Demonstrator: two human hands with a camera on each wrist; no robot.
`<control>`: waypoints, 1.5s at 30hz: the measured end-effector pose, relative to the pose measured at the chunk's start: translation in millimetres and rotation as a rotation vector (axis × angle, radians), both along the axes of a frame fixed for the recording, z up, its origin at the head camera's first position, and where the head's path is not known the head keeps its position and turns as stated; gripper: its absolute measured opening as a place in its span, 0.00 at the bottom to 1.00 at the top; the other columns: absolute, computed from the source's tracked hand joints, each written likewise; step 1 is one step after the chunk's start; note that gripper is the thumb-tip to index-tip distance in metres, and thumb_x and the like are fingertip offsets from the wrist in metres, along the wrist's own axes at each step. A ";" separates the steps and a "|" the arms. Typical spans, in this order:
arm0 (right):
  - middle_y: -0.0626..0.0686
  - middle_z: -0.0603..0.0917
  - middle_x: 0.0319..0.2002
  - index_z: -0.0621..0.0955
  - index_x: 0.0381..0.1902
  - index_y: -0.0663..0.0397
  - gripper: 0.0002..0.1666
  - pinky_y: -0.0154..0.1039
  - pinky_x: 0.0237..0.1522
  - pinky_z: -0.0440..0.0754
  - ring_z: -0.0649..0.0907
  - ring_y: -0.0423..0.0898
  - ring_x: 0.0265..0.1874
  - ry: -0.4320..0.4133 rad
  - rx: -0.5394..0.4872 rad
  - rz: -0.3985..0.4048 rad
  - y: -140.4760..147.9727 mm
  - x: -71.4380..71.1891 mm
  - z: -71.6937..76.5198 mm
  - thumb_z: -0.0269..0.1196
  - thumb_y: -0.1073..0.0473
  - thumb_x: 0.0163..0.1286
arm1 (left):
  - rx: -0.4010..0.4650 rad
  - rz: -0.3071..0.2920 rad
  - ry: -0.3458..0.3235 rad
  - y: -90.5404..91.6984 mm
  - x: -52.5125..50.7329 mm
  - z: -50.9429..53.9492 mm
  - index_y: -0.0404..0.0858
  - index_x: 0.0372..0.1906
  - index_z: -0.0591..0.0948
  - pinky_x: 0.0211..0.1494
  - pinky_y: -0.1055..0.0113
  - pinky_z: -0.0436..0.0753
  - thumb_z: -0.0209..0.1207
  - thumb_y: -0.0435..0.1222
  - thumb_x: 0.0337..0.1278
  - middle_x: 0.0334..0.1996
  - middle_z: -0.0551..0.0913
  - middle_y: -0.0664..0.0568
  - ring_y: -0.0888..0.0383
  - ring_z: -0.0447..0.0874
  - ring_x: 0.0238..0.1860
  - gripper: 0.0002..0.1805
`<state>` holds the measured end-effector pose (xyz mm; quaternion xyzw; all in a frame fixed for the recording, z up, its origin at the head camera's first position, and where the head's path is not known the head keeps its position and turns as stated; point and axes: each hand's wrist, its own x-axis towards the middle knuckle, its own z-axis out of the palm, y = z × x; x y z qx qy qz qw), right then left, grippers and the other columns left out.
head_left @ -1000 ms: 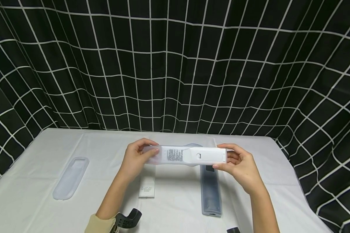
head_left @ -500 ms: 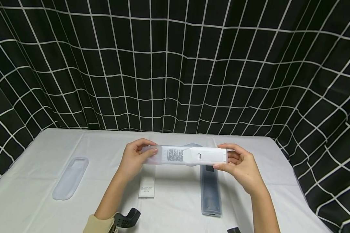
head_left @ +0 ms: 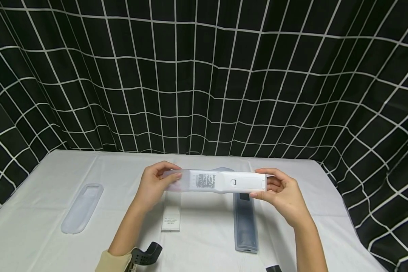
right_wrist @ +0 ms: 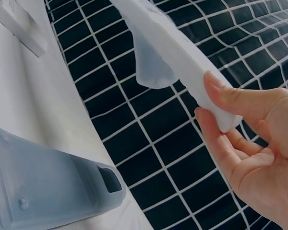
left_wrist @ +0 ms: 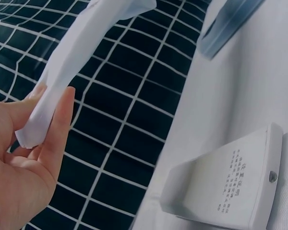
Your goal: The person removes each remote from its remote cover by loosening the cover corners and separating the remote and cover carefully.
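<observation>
A white remote control (head_left: pixel 246 182) is held level above the table, back side up. Its left part sits inside a translucent silicone sleeve (head_left: pixel 194 180), and printed text shows through. My left hand (head_left: pixel 158 185) pinches the left end of the sleeve (left_wrist: pixel 69 62) between thumb and fingers. At the other end, my right hand (head_left: pixel 280 194) pinches the bare tip of the remote control (right_wrist: pixel 201 72). A loose flap of the sleeve (right_wrist: pixel 153 64) hangs off the remote's far side in the right wrist view.
Below the hands lie a white slab with printed text (head_left: pixel 171 219) and a bluish translucent sleeve (head_left: pixel 246 230) with a dark opening. Another translucent sleeve (head_left: pixel 82 207) rests at the table's left. A black grid-patterned curtain (head_left: pixel 204 83) stands behind the white-covered table (head_left: pixel 204 241).
My left hand has shifted slightly left with the sleeve's end, my right hand slightly right with the remote control. The remote sticks out of the sleeve a little further.
</observation>
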<state>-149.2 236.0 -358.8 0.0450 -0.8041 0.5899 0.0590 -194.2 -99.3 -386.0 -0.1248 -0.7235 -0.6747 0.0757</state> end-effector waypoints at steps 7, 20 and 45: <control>0.47 0.87 0.39 0.78 0.63 0.69 0.39 0.31 0.39 0.88 0.87 0.39 0.34 0.001 0.003 0.017 2.4 0.2 -0.1 0.79 0.75 0.53 | -0.036 0.010 -0.015 -4.5 -0.1 -0.2 0.26 0.45 0.87 0.43 0.75 0.80 0.69 0.23 0.60 0.46 0.87 0.40 0.62 0.81 0.43 0.09; 0.45 0.87 0.39 0.80 0.61 0.66 0.36 0.32 0.38 0.88 0.87 0.38 0.34 0.001 -0.010 0.004 5.6 1.2 -0.2 0.79 0.76 0.53 | -0.031 -0.005 -0.031 -11.2 -0.7 -0.2 0.25 0.45 0.87 0.39 0.73 0.82 0.69 0.24 0.61 0.40 0.87 0.48 0.60 0.82 0.37 0.09; 0.44 0.88 0.38 0.81 0.61 0.64 0.36 0.31 0.38 0.88 0.88 0.38 0.34 0.004 -0.003 -0.018 11.0 2.5 0.3 0.79 0.76 0.53 | -0.049 0.007 -0.050 -14.8 0.4 0.9 0.24 0.45 0.86 0.42 0.73 0.83 0.68 0.23 0.62 0.41 0.87 0.47 0.55 0.82 0.41 0.09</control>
